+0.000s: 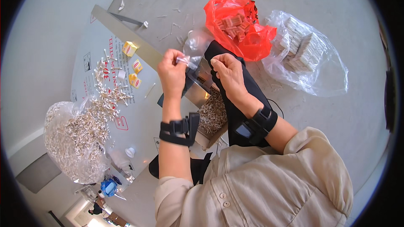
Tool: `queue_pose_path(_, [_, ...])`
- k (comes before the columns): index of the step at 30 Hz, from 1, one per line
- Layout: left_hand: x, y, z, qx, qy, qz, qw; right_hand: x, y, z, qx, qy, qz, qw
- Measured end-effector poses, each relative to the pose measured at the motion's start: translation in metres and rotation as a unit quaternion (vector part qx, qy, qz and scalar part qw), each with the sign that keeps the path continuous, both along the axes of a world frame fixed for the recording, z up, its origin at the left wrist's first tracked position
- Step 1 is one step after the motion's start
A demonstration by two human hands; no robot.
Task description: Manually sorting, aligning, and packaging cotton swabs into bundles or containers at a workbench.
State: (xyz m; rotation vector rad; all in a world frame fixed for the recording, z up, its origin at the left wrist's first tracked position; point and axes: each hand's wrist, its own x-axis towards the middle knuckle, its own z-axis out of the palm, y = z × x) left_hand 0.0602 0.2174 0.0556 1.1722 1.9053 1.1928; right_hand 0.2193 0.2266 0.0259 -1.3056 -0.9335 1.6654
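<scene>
My left hand pinches a small clear plastic bag with a pinkish upper edge. Close to its right, my right hand has its fingers curled together; whatever may be between the fingertips is too small to make out. Beneath my hands, a cardboard box holds a heap of cotton swabs. Just beyond the hands lies a clear, rounded plastic bag or wrap, its contents unclear.
On the steel-topped table at left, loose cotton swabs spill from a large clear bag. Yellow packets lie nearby. On the floor sit a red bag of pinkish bundles and a clear bag of white packs.
</scene>
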Motion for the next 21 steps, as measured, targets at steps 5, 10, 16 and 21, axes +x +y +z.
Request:
queue_pose_path(5, [-0.014,0.031,-0.039,0.025,-0.03,-0.012,0.999,-0.027,0.017,-0.024,-0.212,0.123,0.009,0.969])
queue_pose_path(10, [-0.015,0.032,-0.055,-0.008,0.023,-0.063,0.998,-0.044,0.016,-0.04,-0.248,0.196,-0.071,0.946])
queue_pose_path(16, [-0.03,0.026,-0.056,0.018,0.119,-0.13,0.984,-0.047,0.004,-0.039,-0.209,0.141,-0.102,0.962])
queue_pose_path(21, [-0.033,0.027,-0.053,0.027,0.213,-0.151,0.965,-0.053,0.0,-0.039,-0.198,0.128,-0.124,0.964])
